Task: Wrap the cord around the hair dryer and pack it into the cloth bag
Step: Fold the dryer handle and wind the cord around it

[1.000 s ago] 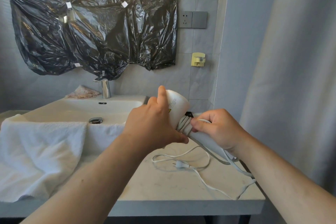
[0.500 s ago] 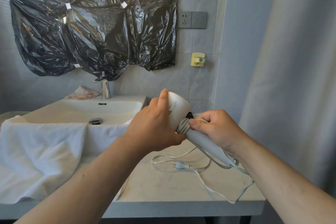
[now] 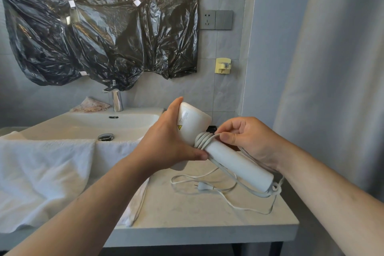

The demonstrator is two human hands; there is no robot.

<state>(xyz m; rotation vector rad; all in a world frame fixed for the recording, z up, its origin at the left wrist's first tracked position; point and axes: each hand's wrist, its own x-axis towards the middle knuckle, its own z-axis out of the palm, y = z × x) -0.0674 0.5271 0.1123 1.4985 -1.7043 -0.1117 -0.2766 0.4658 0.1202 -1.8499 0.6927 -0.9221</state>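
A white towel (image 3: 47,172) drapes over the front edge of the sink (image 3: 83,122) at the left of the worktop (image 3: 197,224), and a tap (image 3: 117,101) stands behind the basin. The left hand (image 3: 166,143) grips the head of the white hair dryer (image 3: 239,164), held above the worktop's middle. The right hand (image 3: 249,139) pinches the cord (image 3: 202,141) at the coils round the handle top. Slack cord and the plug (image 3: 204,187) lie toward the right edge. Black plastic sheeting (image 3: 104,27) covers the wall, and a grey curtain (image 3: 332,68) hangs to the right.
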